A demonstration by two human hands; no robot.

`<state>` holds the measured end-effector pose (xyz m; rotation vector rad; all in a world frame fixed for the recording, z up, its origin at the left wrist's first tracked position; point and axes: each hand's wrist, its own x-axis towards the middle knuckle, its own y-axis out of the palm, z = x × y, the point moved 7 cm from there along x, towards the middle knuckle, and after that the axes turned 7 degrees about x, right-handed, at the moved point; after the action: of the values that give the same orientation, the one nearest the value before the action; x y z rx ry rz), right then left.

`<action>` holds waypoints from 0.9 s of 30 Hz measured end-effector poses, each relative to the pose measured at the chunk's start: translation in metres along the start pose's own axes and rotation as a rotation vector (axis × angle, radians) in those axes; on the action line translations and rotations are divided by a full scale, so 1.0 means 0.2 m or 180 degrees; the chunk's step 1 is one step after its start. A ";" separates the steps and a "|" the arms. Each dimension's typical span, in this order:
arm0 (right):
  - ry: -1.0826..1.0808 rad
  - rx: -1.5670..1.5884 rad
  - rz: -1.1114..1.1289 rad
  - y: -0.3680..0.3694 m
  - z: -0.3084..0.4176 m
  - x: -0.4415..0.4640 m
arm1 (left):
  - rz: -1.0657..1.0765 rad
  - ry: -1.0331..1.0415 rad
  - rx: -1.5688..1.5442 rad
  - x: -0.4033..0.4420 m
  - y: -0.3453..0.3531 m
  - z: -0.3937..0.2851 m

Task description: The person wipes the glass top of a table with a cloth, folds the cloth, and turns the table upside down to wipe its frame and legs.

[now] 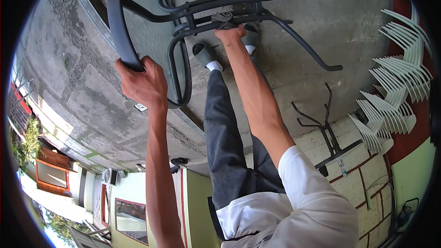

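Note:
A table with dark tubular metal legs (pixel 216 1) is tipped on its side, with its rounded, see-through top (pixel 147 32) at the left. My left hand (pixel 144 82) is closed around the lower end of the top's curved black rim (pixel 121 23). Farther right, my right hand (pixel 231 32) grips the leg frame at its middle crossbars. A bunched grey cord or cloth (pixel 222 17) sits there, right against the fingers. My right fingertips are partly hidden behind the bars.
Stacked white plastic chairs (pixel 392 78) line the right side. Another dark table frame (pixel 328 133) lies by the tiled strip, near a clear bottle (pixel 342 167). My feet in grey slides (pixel 204 54) stand on concrete close to the table legs. Buildings appear at lower left.

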<state>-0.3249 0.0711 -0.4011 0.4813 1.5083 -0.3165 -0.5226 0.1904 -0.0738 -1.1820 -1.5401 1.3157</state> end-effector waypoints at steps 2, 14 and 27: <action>-0.0004 0.0070 0.0068 0.03 0.05 0.03 | -0.0009 -0.0050 0.0006 0.03 0.00 -0.03; 0.0059 0.0629 0.0150 0.05 0.40 0.03 | 0.0048 0.0108 -0.0042 0.04 0.01 -0.06; -0.3176 -0.4295 0.1182 0.61 0.99 -0.64 | 0.0128 -0.0130 0.0680 0.24 0.04 -0.33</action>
<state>-0.0991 0.0674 -0.2619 -0.4603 0.3839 0.6774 -0.4714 0.2544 -0.0720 -1.0616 -1.3712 1.4983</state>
